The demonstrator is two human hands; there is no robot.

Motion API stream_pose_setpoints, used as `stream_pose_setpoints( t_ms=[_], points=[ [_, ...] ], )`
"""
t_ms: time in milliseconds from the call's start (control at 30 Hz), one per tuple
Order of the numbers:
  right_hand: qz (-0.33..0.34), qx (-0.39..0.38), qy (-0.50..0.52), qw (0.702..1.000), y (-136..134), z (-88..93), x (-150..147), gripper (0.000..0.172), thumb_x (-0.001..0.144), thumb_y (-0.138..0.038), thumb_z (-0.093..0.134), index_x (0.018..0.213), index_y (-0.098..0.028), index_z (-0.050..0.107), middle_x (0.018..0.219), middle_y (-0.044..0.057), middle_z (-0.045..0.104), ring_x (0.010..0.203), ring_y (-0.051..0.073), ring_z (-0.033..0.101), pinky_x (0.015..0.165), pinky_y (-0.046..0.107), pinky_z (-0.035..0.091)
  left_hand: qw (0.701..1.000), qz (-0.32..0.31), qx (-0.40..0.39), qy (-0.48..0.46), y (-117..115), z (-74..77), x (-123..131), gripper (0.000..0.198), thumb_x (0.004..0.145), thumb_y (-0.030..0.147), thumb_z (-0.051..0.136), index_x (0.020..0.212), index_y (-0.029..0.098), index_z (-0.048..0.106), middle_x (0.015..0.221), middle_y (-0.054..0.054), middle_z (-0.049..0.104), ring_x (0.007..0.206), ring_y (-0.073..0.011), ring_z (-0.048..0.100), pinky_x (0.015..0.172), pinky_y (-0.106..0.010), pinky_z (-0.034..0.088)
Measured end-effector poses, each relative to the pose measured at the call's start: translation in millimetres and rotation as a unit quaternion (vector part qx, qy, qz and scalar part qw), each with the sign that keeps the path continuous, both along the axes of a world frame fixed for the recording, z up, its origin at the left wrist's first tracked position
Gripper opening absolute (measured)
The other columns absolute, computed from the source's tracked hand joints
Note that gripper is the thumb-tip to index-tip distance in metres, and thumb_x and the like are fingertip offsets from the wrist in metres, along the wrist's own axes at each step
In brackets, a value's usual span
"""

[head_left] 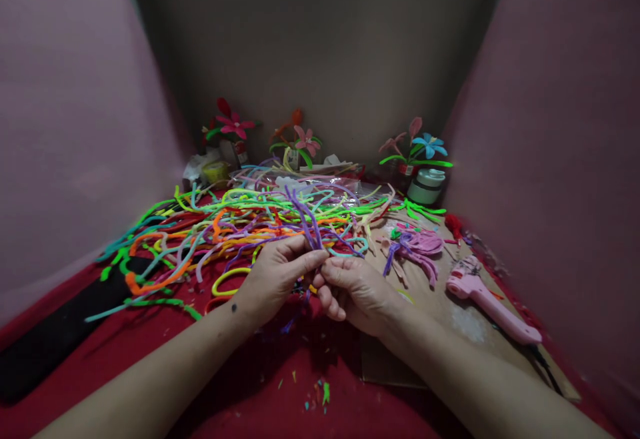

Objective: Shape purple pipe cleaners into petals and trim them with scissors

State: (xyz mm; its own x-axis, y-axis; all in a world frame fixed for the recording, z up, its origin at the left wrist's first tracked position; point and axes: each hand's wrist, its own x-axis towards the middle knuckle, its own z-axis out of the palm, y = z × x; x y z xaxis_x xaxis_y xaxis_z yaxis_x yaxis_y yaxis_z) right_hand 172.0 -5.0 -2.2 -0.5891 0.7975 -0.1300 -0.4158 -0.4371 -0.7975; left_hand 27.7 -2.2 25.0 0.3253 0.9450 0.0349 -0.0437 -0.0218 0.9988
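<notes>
My left hand (273, 277) and my right hand (356, 290) meet at the middle of the red surface, fingers pinched together on purple pipe cleaners (306, 220) that stick up and away from them. Both hands are closed around the lower ends of these stems. Just beyond my hands lies a big loose heap of coloured pipe cleaners (225, 225) in green, orange, yellow, teal and purple.
A pink glue gun (487, 299) lies on a cardboard sheet (465, 322) at the right, beside a purple pipe-cleaner flower piece (417, 249). Finished pipe-cleaner flowers (233, 125) (300, 139) (420, 145) stand along the back wall, with a small round jar (427, 187). Cut scraps dot the red cloth (320, 395).
</notes>
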Motion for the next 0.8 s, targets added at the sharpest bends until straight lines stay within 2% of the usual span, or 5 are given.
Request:
stream_pose_setpoints(
  t_ms=[100,200,333,600,800],
  points=[
    [-0.039,0.046,-0.060,0.996,-1.1,0.8,-0.1,0.029,0.071,-0.039,0.065,0.066,-0.011,0.058,0.041,-0.004,0.053,0.031,0.003,0.042,0.031,0.013,0.026,0.996,0.065,0.035,0.055,-1.6,0.9,1.2,0.020,0.075,0.030,0.062,0.064,0.013,0.058,0.054,0.001,0.055,0.049,-0.0092,0.050,0.048,-0.021,0.037],
    [-0.090,0.097,-0.123,0.984,-2.9,3.1,-1.1,0.029,0.073,-0.041,0.062,0.065,-0.012,0.058,0.047,-0.002,0.057,0.035,0.004,0.047,0.034,0.014,0.031,0.989,0.110,0.056,0.081,-1.5,0.8,1.9,0.024,0.073,0.030,0.064,0.058,0.013,0.057,0.050,0.003,0.050,0.046,-0.0073,0.044,0.044,-0.019,0.032],
    [-0.130,0.145,-0.136,0.971,-4.4,5.4,-3.0,0.024,0.072,-0.037,0.062,0.069,-0.014,0.059,0.057,-0.001,0.061,0.043,0.006,0.052,0.041,0.017,0.039,0.991,0.105,0.038,0.071,-0.1,-2.3,1.8,0.026,0.071,0.035,0.064,0.059,0.014,0.057,0.048,0.004,0.050,0.044,-0.0072,0.041,0.042,-0.020,0.030],
    [-0.141,0.120,-0.198,0.963,-8.5,6.5,-6.2,0.026,0.072,-0.038,0.059,0.061,-0.017,0.049,0.043,-0.004,0.055,0.029,0.005,0.042,0.028,0.014,0.028,0.985,0.150,0.057,0.066,2.9,-2.4,0.0,0.033,0.072,0.037,0.065,0.054,0.016,0.046,0.046,0.005,0.045,0.043,-0.0061,0.039,0.043,-0.020,0.030],
    [-0.124,0.120,-0.178,0.969,-8.3,6.1,-3.6,0.020,0.073,-0.033,0.059,0.064,-0.015,0.054,0.049,-0.002,0.059,0.036,0.006,0.048,0.035,0.016,0.036,0.995,0.089,0.036,0.015,5.7,-0.7,-2.2,0.027,0.077,0.036,0.059,0.062,0.017,0.046,0.047,0.006,0.047,0.041,-0.0068,0.042,0.042,-0.020,0.033]
  ],
)
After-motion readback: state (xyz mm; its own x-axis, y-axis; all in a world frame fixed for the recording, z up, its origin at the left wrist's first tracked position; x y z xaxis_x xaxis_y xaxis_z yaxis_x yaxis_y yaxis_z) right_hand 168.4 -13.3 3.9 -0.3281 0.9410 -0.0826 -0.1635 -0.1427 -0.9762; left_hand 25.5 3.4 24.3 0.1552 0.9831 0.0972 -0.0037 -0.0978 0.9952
